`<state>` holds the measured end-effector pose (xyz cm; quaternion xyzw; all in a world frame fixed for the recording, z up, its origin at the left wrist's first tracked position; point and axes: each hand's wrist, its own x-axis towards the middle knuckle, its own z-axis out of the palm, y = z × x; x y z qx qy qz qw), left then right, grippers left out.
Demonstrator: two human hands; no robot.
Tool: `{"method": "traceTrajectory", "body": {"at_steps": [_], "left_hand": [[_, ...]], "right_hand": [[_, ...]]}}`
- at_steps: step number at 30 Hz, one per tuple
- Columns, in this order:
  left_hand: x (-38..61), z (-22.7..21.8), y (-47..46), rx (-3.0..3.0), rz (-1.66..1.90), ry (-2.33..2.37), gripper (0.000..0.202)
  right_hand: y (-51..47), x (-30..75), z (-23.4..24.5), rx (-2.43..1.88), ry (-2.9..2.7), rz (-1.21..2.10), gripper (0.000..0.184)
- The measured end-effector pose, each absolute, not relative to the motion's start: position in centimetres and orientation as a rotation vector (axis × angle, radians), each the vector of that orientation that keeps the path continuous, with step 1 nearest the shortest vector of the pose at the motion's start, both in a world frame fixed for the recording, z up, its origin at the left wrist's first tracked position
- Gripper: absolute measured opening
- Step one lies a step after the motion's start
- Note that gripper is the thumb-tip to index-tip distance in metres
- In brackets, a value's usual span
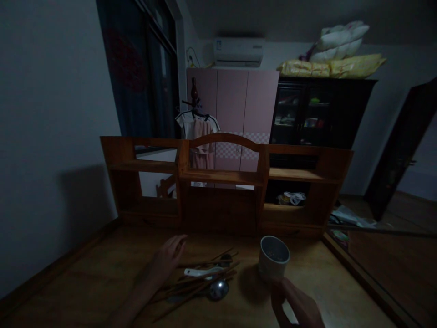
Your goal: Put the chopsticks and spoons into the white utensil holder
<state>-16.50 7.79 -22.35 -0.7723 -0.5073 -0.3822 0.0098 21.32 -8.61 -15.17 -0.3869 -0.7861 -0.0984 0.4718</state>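
Observation:
My left hand [170,252] is above the left side of a loose pile of utensils, its fingers curled together and nothing visible in them. Several wooden chopsticks [194,291] lie crossed in this pile. Among them are a white spoon [198,272] and a shiny metal ladle [218,289]. A dark round spoon bowl [225,259] shows behind. To the right stands a grey cup [274,257], its mouth facing up. My right hand [296,301] is bent in front of the cup's base, thumb and fingers close together. A pale sliver shows between them; whether they touch the cup is unclear.
A wooden shelf unit [221,177] runs along the table's [327,282] back edge. A white wall [61,159] borders the left side. A white cable bundle [295,198] sits in the right shelf. Beyond stand a pink wardrobe [232,100] and a dark cabinet [351,114].

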Motion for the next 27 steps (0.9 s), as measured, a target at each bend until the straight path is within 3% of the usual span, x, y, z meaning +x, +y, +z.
{"method": "traceTrajectory", "body": {"at_steps": [5, 13, 18, 27], "left_hand": [[-15.8, -21.3, 6.3, -2.539, -1.167, -1.644, 0.029], [-16.5, -21.3, 6.6, -2.559, -1.179, -1.599, 0.029], [-16.8, -21.7, 7.2, -2.546, -1.247, -1.628, 0.028], [-16.3, -22.8, 7.4, -2.686, -1.263, -1.666, 0.031]], "right_hand": [[-4.1, 17.0, -13.6, -1.131, -2.053, -0.090, 0.026], [-1.7, 15.2, -20.0, -1.278, -1.998, 0.219, 0.029], [-1.8, 15.7, -21.1, -1.307, -1.983, 0.343, 0.028], [-1.9, 16.0, -20.8, -1.265, -2.003, 0.363, 0.036]]}}
